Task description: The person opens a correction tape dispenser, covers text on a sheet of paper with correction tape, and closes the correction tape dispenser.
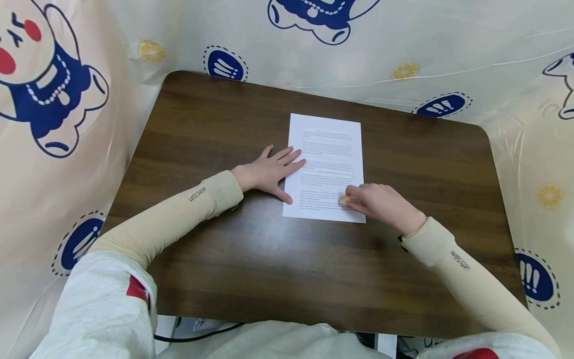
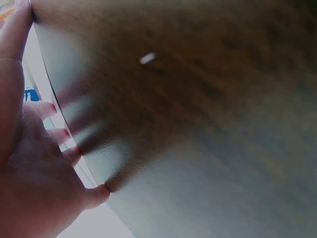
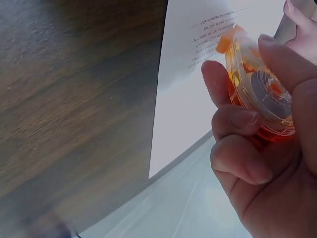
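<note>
A printed sheet of paper (image 1: 325, 169) lies on the brown table, its lines of text running across it. My left hand (image 1: 271, 172) is spread with straight fingers, the fingertips resting on the sheet's left edge. In the left wrist view the same left hand (image 2: 39, 173) shows its fingers splayed against the surface. Near the lower right corner of the paper, my right hand (image 1: 381, 202) grips an orange, see-through correction tape (image 3: 262, 89). Its orange tip (image 3: 229, 39) points at the printed lines. A grey spool shows inside the case, and the fingers curl round its body.
The dark wooden table (image 1: 224, 259) has rounded far corners. A white curtain (image 1: 367, 70) with blue cartoon prints stands round its back and sides. Below the near edge, a black cable (image 1: 199, 338) runs by the person's lap.
</note>
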A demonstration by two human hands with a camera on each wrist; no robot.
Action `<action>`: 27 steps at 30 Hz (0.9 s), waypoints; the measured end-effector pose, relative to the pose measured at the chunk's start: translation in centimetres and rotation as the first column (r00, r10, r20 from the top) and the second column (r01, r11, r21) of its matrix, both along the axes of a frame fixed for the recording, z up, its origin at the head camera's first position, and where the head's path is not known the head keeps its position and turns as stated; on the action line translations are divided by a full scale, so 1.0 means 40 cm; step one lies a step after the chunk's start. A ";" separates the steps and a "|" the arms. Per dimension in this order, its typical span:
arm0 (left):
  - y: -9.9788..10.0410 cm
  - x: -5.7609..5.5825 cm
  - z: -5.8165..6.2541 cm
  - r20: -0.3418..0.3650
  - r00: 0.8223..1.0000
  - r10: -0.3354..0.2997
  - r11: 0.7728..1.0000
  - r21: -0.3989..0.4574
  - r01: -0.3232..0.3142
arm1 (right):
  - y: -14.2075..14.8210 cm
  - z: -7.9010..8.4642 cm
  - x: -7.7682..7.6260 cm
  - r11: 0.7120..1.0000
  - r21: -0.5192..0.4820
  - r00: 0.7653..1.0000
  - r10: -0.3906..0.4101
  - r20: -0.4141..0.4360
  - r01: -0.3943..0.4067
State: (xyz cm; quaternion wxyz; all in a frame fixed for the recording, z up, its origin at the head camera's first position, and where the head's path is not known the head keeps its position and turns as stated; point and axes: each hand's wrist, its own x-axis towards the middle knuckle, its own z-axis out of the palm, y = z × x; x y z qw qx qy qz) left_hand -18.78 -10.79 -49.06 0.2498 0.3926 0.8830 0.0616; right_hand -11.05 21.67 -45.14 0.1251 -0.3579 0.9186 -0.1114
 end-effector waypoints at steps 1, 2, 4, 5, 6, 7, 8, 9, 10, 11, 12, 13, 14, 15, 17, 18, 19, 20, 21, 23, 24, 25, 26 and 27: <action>0.000 0.000 0.000 0.000 1.000 0.002 1.000 -0.002 -0.002 | -0.003 -0.001 0.000 1.000 0.001 1.000 0.002 -0.014 -0.002; 0.000 -0.001 -0.001 -0.002 1.000 0.003 1.000 -0.003 -0.003 | -0.006 -0.002 -0.001 1.000 0.003 1.000 0.004 -0.028 -0.004; 0.000 -0.001 -0.001 -0.003 1.000 0.004 1.000 -0.005 -0.004 | -0.012 -0.003 -0.002 1.000 0.003 0.999 0.007 -0.047 -0.007; 0.000 0.000 -0.001 -0.002 1.000 0.005 1.000 -0.005 -0.005 | -0.016 -0.003 -0.002 1.000 0.003 0.998 0.009 -0.055 -0.009; 0.001 0.000 -0.001 -0.002 1.000 0.005 1.000 -0.008 -0.005 | -0.018 -0.003 -0.002 1.000 0.005 0.998 0.013 -0.062 -0.013; 0.001 0.000 -0.001 -0.001 1.000 0.006 1.000 -0.011 -0.006 | -0.022 -0.002 -0.002 1.000 0.006 0.998 0.015 -0.064 -0.014; 0.000 0.000 -0.001 -0.002 1.000 0.006 1.000 -0.011 -0.006 | -0.024 -0.002 -0.003 1.000 0.008 0.998 0.018 -0.068 -0.017; 0.000 0.001 -0.001 -0.001 1.000 0.006 1.000 -0.011 -0.006 | -0.027 -0.002 -0.003 1.000 0.012 0.997 0.019 -0.069 -0.018; -0.001 0.001 0.000 -0.001 1.000 0.007 1.000 -0.012 -0.007 | -0.029 -0.002 -0.003 1.000 0.016 0.997 0.019 -0.068 -0.018; -0.001 0.001 0.001 -0.001 1.000 0.007 1.000 -0.011 -0.007 | -0.030 -0.002 -0.004 1.000 0.022 0.997 0.020 -0.069 -0.018; -0.002 0.002 0.002 -0.002 1.000 0.007 1.000 -0.012 -0.007 | -0.032 -0.002 -0.004 0.999 0.027 0.997 0.020 -0.068 -0.018; -0.001 0.002 0.003 -0.003 1.000 0.007 1.000 -0.013 -0.007 | -0.032 -0.003 -0.004 0.999 0.033 0.998 0.018 -0.067 -0.016; -0.001 0.002 0.004 -0.004 1.000 0.007 1.000 -0.011 -0.007 | -0.032 -0.003 -0.004 0.999 0.039 0.998 0.019 -0.066 -0.016; -0.001 0.003 0.005 -0.004 1.000 0.007 1.000 -0.012 -0.007 | -0.032 -0.003 -0.004 0.999 0.043 0.998 0.018 -0.064 -0.015; -0.001 0.003 0.006 -0.004 1.000 0.007 1.000 -0.014 -0.007 | -0.032 -0.004 -0.003 0.999 0.048 0.998 0.018 -0.064 -0.014; 0.000 0.002 0.007 -0.005 1.000 0.006 1.000 -0.014 -0.006 | -0.031 -0.004 -0.003 0.999 0.048 0.998 0.017 -0.065 -0.014; 0.000 0.002 0.007 -0.003 1.000 0.006 1.000 -0.014 -0.006 | -0.031 -0.005 -0.002 0.999 0.048 0.998 0.017 -0.067 -0.013; 0.000 0.002 0.008 -0.003 1.000 0.006 1.000 -0.012 -0.006 | -0.030 -0.006 -0.002 0.999 0.048 0.997 0.016 -0.070 -0.013; 0.000 0.001 0.008 -0.003 1.000 0.005 1.000 -0.012 -0.005 | -0.029 -0.007 -0.002 0.999 0.047 0.997 0.016 -0.073 -0.012; 0.001 0.001 0.009 0.000 1.000 0.006 1.000 -0.007 -0.006 | -0.028 -0.008 -0.001 0.999 0.049 0.997 0.015 -0.078 -0.011; 0.001 0.001 0.009 0.000 1.000 0.006 1.000 -0.007 -0.006 | -0.027 -0.009 -0.001 0.999 0.051 0.997 0.015 -0.081 -0.011; 0.001 0.001 0.008 0.000 1.000 0.006 1.000 -0.009 -0.006 | -0.026 -0.009 -0.001 0.999 0.053 0.996 0.014 -0.082 -0.010; 0.001 0.001 0.007 0.001 1.000 0.005 1.000 -0.011 -0.005 | -0.025 -0.010 -0.001 0.998 0.055 0.996 0.014 -0.083 -0.009; 0.001 0.002 0.007 0.004 1.000 0.006 1.000 -0.010 -0.006 | -0.024 -0.010 0.000 0.998 0.056 0.997 0.012 -0.081 -0.008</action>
